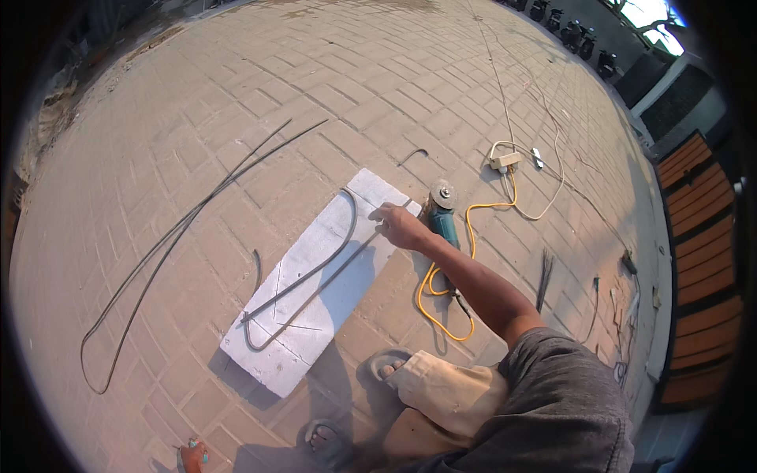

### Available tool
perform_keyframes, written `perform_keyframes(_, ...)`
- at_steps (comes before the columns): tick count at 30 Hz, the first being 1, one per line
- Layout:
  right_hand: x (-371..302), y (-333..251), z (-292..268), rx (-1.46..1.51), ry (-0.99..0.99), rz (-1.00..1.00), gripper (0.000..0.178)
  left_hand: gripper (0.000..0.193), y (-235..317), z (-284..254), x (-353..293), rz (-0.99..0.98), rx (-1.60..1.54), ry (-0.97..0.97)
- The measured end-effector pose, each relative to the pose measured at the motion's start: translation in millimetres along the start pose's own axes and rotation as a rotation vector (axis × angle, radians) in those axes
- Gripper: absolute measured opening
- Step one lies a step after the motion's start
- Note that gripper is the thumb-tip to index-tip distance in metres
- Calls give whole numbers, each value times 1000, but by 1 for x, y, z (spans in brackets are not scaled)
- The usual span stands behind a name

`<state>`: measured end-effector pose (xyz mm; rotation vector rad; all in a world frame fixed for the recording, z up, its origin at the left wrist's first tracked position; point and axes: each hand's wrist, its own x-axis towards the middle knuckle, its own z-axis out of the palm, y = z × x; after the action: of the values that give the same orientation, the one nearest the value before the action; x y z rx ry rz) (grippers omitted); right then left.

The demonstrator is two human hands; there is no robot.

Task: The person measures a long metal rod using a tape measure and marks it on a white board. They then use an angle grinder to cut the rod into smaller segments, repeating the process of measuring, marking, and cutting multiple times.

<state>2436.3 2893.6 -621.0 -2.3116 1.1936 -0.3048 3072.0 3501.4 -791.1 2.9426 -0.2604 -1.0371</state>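
- At the near edge, toward the left, was a cropped foot-like shape [193, 457] with teal on it, too little shown to be sure; the left hand could not be made out.
- Two sandaled feet [390, 367] stood on the paving, just to the right of the white block's near end.
- The white block [335, 296] lay flat, its long axis running from near left to far right.
- On it was a bent grey rod [322, 265], looped at its near-left end, its long stretches running roughly along the block.
- The right hand [398, 226] was over the block's right edge, toward its far end; its fingers were curled nearly closed and seemed to pinch one stretch of the rod. Most of the rod lay near and left of this hand, the nearer one.
- Just right of the hand lay a grinder [444, 225], disc end far; with its yellow cord [471, 229] it crowded that side, partly behind the forearm.
- Well left of the block lay a long loose rod [183, 222], doubled back on itself.
- Beyond the grinder, to the right, was a power socket [505, 161].
- Parked motorbikes [579, 39] stood at the far right.
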Motion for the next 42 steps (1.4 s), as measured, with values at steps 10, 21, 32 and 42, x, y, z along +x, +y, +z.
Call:
perform_keyframes(10, -44, -214, 52, 570, -439, -554, 77, 55, 297, -62, -241, 462, -1017, -637)
perform_keyframes(21, -71, -203, 63, 866, -512, -102, 60, 74, 372, -1, -318, 720, -261, -807)
perform_keyframes(32, -88, -165, 75, 1285, -360, -214, 57, 51, 437, -6, -361, 773, -558, -1291)
perform_keyframes(42, -52, -102, 11, 945, -478, 162, 45, 83, 473, 42, -362, 1077, -232, -757)
